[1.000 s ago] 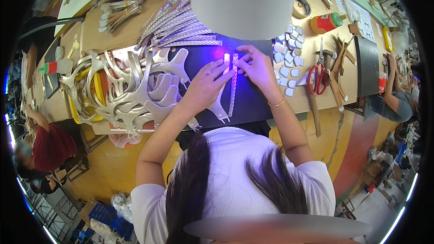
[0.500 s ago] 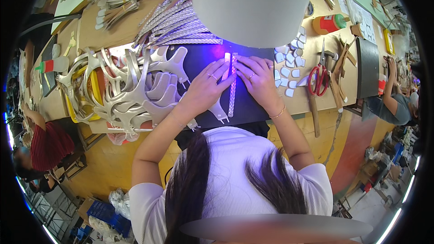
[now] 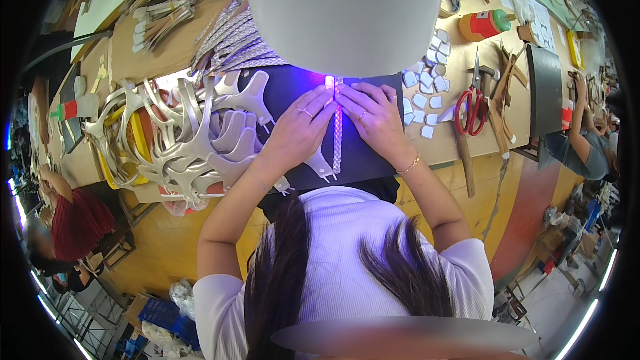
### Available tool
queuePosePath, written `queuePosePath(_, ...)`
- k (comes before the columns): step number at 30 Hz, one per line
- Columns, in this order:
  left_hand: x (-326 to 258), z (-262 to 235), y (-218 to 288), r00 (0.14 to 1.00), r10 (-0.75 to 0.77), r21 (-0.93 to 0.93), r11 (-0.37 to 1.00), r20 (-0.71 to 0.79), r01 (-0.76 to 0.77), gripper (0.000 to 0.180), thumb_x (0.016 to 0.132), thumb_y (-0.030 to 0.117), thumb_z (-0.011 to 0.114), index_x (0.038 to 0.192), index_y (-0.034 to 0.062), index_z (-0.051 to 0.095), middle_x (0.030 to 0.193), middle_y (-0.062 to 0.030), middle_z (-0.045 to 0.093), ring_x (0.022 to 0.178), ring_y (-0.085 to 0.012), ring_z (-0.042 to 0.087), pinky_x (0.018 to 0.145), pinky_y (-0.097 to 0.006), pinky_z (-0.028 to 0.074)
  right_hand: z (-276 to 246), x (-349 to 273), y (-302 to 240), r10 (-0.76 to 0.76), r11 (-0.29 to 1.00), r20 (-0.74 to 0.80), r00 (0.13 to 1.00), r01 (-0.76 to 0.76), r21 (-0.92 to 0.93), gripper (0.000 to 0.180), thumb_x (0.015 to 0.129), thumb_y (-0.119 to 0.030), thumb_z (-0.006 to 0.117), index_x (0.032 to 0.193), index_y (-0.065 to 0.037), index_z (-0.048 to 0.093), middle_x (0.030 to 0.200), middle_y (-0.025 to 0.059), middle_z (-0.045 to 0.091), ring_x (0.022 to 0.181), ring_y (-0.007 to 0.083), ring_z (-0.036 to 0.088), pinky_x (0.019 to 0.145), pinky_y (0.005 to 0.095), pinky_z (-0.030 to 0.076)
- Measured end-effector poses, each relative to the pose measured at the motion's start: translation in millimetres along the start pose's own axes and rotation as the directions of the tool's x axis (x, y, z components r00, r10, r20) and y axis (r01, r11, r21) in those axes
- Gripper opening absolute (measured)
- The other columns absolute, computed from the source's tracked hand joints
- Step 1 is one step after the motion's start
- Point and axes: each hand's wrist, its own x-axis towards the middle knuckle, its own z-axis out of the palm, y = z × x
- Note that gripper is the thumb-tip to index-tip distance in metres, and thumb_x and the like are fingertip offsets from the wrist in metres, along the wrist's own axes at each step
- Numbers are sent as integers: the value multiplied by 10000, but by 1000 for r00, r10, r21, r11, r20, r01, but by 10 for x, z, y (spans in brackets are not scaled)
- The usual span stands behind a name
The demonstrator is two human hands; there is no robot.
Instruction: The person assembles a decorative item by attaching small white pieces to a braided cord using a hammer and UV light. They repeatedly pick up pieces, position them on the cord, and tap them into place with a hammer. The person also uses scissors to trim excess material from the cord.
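A narrow silvery braided strap (image 3: pixel 337 148) lies lengthwise on a black mat (image 3: pixel 363 153), its upper part lit pink and purple. My right hand (image 3: pixel 375 119) grips the strap's edge near its upper end, fingers pressed together. On the other side, my left hand (image 3: pixel 301 125) has its fingertips closed on a pale narrow strip (image 3: pixel 329 84) that runs alongside the strap. The fingers hide most of that strip. Both hands meet just below a large white rounded lamp-like housing (image 3: pixel 343 20).
Silvery strappy shoe parts (image 3: pixel 200 137) are heaped at left, partly over a yellow tray (image 3: pixel 139 135). Many braided straps (image 3: pixel 233 43) lie behind. At right are small pale pieces (image 3: pixel 427 100), red-handled scissors (image 3: pixel 472 110), a hammer (image 3: pixel 465 160) and a green-capped bottle (image 3: pixel 485 25). Other people sit at both sides.
The braided strap has shifted left against the pale strip, and my right hand has come closer to my left. The whole view has shifted slightly.
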Motion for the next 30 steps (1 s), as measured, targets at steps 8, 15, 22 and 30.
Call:
queuePosePath(8, -1, -11, -1, 1000, 14, 22, 1000, 2, -14, 378, 832, 52, 649, 1194, -45, 594, 1308, -202, 552, 1281, -365, 507, 1133, -460, 397, 13, -4, -4, -5, 1000, 17, 1000, 5, -9, 382, 825, -139, 689, 1207, -152, 695, 1296, -26, 650, 1162, 195, 562, 999, 441, 385)
queuePosePath(15, 12, -15, 7, 1000, 23, 17, 1000, -6, -22, 386, 823, 41, 645, 1196, -45, 594, 1296, -193, 560, 1283, -360, 504, 1136, -459, 394, 35, -10, -1, 22, 1000, 26, 999, -22, -5, 376, 833, -139, 679, 1209, -158, 694, 1305, -33, 644, 1170, 192, 554, 1006, 449, 378)
queuePosePath(22, 20, -32, 14, 1000, 29, 38, 999, 6, -29, 398, 800, 30, 646, 1189, -43, 596, 1293, -189, 561, 1291, -356, 495, 1133, -458, 397, 41, -13, 0, 22, 1000, 23, 999, -22, -10, 372, 832, -136, 678, 1203, -163, 696, 1283, -35, 644, 1173, 192, 550, 1007, 453, 376)
queuePosePath(30, 30, -12, 11, 999, 46, 59, 997, 5, -46, 401, 783, 38, 650, 1174, -39, 604, 1300, -189, 552, 1293, -354, 491, 1117, -461, 412, 37, -7, 8, -8, 1000, 6, 1000, 8, -8, 359, 817, -135, 706, 1176, -142, 708, 1184, -11, 659, 1154, 204, 557, 990, 443, 373)
